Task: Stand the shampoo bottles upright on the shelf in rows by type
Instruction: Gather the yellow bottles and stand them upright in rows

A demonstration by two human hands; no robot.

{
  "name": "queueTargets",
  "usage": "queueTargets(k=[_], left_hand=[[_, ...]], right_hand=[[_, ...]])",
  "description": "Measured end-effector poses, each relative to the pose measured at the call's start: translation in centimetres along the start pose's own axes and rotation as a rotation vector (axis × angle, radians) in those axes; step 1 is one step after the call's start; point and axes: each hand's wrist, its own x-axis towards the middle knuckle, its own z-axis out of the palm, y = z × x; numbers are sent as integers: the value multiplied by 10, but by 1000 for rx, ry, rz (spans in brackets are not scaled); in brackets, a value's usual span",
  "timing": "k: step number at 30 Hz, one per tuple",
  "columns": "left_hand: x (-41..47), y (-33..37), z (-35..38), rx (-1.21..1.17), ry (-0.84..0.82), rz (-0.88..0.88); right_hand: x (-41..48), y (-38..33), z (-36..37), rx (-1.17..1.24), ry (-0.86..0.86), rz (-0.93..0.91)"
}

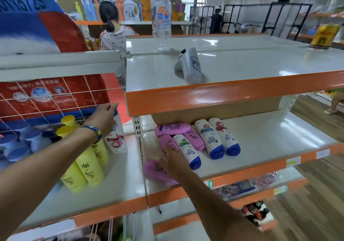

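Both busy: left hand grips upright white bottle; right hand touches lying pink bottle, grip unclear.

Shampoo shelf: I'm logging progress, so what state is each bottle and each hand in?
Upright white bottle, standing, top gripped by the left hand.
Yellow bottles, standing in a cluster.
Three white bottles, lying flat.
Pink bottles, lying flat, jumbled.
Right hand, resting open on the front pink bottle.
Clear water bottle, upright on the top shelf.
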Motion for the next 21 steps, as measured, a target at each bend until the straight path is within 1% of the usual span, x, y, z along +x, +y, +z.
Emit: queueTargets(k=[3,6,8,12,17,21], left_hand=[[-11,9,-1,129,59,127],[-25,24,8,230,72,252],[-33,30,18,236,57,325],[-45,42,39,223,-41,467],[-46,56,50,191,-153,470],[-45,70,66,197,-200,449]], right_hand=[[-3,1,-1,-17,40,12],[-8,5,-2,-85,117,-10],[-12,9,-1,-122,159,-26],[-18,16,-3,-155,189,12],[-26,33,-13,-210,185,51],[-19,53,-26,-238,163,70]])
